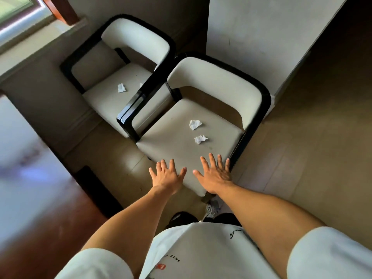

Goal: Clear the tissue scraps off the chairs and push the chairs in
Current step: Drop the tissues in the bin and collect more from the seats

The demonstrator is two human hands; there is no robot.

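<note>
Two white-cushioned chairs with black frames stand side by side. On the seat of the near chair (173, 141) lie two crumpled tissue scraps, one further back (194, 124) and one closer (200, 139). The far chair (104, 99) carries a scrap (121, 88) on its seat, and a second scrap (141, 84) peeks out beside the black armrest. My left hand (167, 177) and my right hand (214, 174) are stretched out over the near chair's front edge, fingers spread and straight, holding nothing.
A dark wooden table (30, 178) fills the left side. A white wall panel (261, 37) rises behind the near chair, a window (16, 9) at top left. Tiled floor (302, 137) lies open to the right. My feet stand just before the chair.
</note>
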